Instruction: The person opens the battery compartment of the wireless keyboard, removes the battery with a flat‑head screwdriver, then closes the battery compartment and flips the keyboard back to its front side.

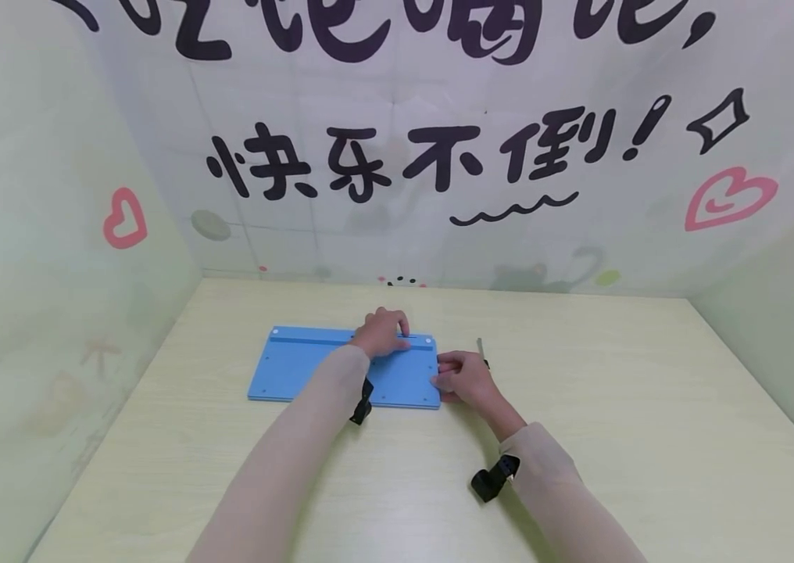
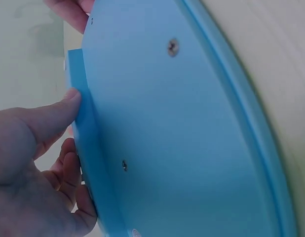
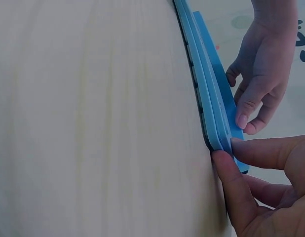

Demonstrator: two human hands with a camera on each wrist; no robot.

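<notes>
A light blue keyboard (image 1: 404, 379) lies face down, its underside with small screws up; dark key edges show beneath its rim in the right wrist view. My left hand (image 1: 380, 332) grips the raised ridge (image 2: 88, 118) along its far edge, thumb on the near side and fingers behind. At the right end of the keyboard, my right hand (image 1: 467, 377) pinches the edge between thumb and index finger (image 3: 234, 190). Behind that hand lies a thin grey rod (image 1: 480, 344) with a dark end, partly hidden; its kind cannot be told.
The pale wooden table (image 1: 615, 407) meets a printed wall sheet (image 1: 397, 234) with lettering at the back. Sheets also stand at the left (image 1: 52, 274) and right (image 1: 784, 289). A black camera (image 1: 488, 483) is strapped to the right wrist, another (image 1: 362, 407) to the left.
</notes>
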